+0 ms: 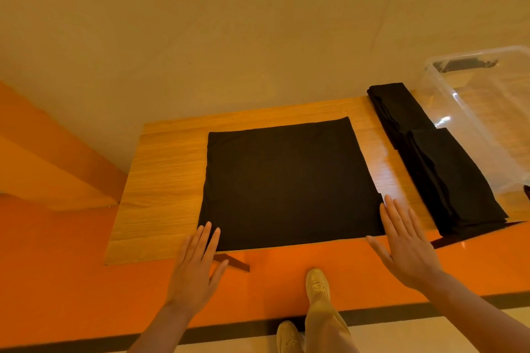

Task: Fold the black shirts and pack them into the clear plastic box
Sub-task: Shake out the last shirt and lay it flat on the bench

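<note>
A black shirt (286,183), folded to a flat square, lies in the middle of the wooden table (166,180). My left hand (198,269) is flat with straight fingers, its fingertips at the shirt's near left corner. With its fingers also straight, my right hand (401,240) lies at the shirt's near right corner. Neither hand grips the cloth. Two piles of folded black shirts sit to the right, one near (450,180) and one farther back (398,106). The clear plastic box (484,111) stands at the far right of the table; something dark shows through it at its far end.
The table's near edge runs just under my hands, above an orange floor (71,281) with a black stripe. My legs and pale shoes (317,286) stand below. A pale wall rises beyond the table. Bare wood shows left of the shirt.
</note>
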The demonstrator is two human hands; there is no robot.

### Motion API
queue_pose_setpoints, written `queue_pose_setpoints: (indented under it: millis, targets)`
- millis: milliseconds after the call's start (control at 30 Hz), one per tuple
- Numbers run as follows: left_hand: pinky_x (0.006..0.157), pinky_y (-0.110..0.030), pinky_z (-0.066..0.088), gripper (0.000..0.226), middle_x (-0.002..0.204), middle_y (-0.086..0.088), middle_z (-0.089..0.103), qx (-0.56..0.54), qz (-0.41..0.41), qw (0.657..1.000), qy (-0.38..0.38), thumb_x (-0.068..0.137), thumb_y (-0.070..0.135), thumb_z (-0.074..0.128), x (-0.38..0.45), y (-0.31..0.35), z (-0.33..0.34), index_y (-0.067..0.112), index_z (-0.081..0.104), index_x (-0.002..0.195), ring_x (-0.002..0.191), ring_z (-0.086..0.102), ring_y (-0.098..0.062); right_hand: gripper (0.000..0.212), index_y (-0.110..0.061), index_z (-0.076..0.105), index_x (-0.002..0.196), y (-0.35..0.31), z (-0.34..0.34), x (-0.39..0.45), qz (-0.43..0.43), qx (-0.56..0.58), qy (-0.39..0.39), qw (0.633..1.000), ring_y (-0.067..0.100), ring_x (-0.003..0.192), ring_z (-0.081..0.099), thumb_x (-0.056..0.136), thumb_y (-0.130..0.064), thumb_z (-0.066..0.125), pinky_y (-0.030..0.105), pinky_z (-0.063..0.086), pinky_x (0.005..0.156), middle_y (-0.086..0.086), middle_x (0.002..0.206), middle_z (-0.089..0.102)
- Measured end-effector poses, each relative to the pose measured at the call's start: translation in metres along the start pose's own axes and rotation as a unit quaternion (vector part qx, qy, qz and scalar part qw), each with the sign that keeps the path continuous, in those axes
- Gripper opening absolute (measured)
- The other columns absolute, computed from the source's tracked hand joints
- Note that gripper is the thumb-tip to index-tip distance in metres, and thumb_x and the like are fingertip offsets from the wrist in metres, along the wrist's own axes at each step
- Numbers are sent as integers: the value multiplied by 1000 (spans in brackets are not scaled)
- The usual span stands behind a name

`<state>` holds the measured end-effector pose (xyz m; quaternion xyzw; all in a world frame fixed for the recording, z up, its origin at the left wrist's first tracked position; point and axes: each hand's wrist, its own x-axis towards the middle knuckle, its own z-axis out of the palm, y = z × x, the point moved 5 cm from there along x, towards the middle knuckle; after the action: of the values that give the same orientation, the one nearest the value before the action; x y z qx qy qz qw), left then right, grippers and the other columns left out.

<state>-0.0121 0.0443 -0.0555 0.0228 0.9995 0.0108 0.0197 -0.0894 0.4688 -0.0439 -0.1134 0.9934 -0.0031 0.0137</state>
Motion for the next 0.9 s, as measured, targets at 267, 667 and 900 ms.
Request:
queue_pose_setpoints:
  millis: [267,667,900]
  targets:
    - [90,-41,52,66,116,-12,68,22,42,996,76,50,3,93,8,0,-21,7,70,112,107,65,-29,63,-12,18,147,0,9,-1,-130,-54,-10,990,20,147,3,87,-14,35,39,3,119,13,153,32]
    - [80,-34,53,43,94,-6,71,-69,65,986,140,96,34,38,-7,-11,-38,9,73,97,87,68,-21,61,-8,72,105,2,-33,-11,-163,37,98,981,24,103,68,49,10,87,37,45,91,11,113,70]
    - [89,-32,36,40,95,2,70,-188,-46,973,121,91,37,39,-5,-20,-50,14,71,99,90,65,-16,32,-14,66,114,20,-47,-7,0,304,-1,953,-19,67,57,85,-1,67,0,44,64,-3,103,67]
